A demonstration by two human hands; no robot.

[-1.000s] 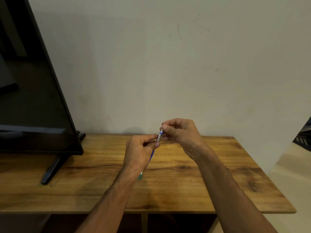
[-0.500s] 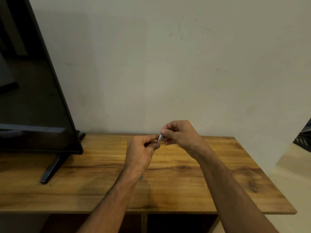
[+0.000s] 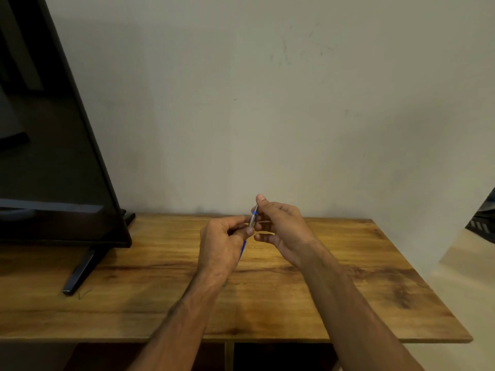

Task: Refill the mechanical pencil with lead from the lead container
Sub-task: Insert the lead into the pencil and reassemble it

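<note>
My left hand (image 3: 223, 243) holds the mechanical pencil (image 3: 252, 218) above the middle of the wooden table (image 3: 375, 277). The pencil stands almost upright, its silver upper part with a blue ring rising out of my fingers and a strip of blue barrel showing below my palm. My right hand (image 3: 281, 227) is beside it, thumb and forefinger pinched on the pencil's top end, the other fingers spread loosely. I cannot make out a lead container or any loose lead.
A large black TV (image 3: 53, 145) stands on the table's left side, one stand foot (image 3: 80, 274) reaching toward the front. A plain wall rises behind the table. The table's right and front edges drop to the floor.
The pencil has tipped more upright and risen a little. My right hand's lower fingers have spread apart, while its thumb and forefinger stay on the pencil's top.
</note>
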